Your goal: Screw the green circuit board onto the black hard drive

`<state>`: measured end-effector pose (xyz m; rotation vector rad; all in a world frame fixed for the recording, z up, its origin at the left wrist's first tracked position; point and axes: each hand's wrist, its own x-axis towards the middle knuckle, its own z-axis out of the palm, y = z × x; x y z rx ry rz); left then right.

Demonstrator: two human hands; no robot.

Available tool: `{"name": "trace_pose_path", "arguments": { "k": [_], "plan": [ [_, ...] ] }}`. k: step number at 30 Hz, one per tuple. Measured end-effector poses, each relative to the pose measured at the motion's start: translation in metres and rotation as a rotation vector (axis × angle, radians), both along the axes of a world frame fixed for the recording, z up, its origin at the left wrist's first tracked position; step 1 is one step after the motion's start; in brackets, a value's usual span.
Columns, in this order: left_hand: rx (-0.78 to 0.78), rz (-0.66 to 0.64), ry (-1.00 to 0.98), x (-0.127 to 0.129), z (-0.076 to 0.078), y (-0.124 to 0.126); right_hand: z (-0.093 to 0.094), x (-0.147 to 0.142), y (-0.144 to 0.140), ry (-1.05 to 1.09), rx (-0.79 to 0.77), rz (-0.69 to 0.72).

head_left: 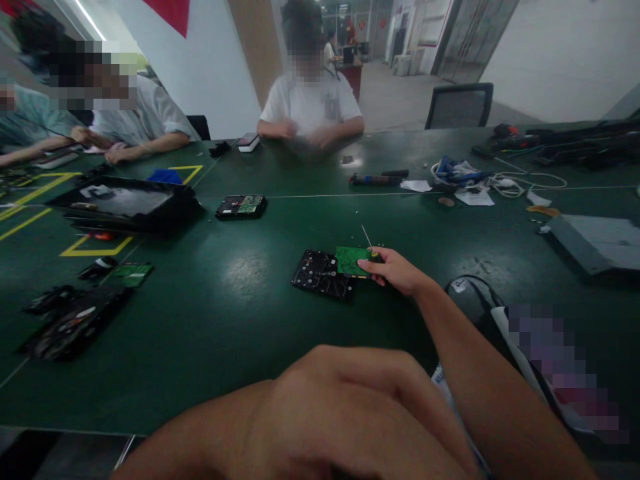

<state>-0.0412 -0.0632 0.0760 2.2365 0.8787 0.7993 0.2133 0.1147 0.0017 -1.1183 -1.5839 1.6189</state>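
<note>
Circuit board (351, 260) (thin, stiff, likely fragile) pinched at its edge by right hand (395, 270) over hard drive (323, 273); left hand (345, 413) empty, loosely closed.

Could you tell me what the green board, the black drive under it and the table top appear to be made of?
The green circuit board, pinched by the right hand, looks like matte lacquered laminate: flat, thin, evenly green. The black hard drive seems to be dark cast metal, judging by its ribbed, faintly glinting face, though plastic is possible. The table looks covered in a smooth green mat with soft lamp reflections.
</note>
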Motion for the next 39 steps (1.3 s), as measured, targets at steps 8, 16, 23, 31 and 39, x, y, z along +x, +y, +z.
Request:
{"name": "trace_pose_path", "arguments": {
  "k": [8,16,23,31,39],
  "plan": [
    [0.162,0.666,0.364,0.017,-0.053,0.024,0.015,0.01,-0.007,-0.102,-0.128,0.345],
    [0.094,0.758,0.545,0.035,-0.078,0.024,0.003,0.012,0.004,0.271,-0.117,-0.117],
    [0.106,0.84,0.514,0.061,-0.08,0.06,-0.006,0.015,0.018,0.524,-0.007,-0.541],
    [0.04,0.81,0.561,0.049,-0.078,0.087,-0.006,0.019,0.019,0.522,0.012,-0.61],
    [-0.053,0.509,0.57,-0.007,-0.061,0.1,-0.006,0.015,0.013,0.408,-0.013,-0.523]
  ]
}}
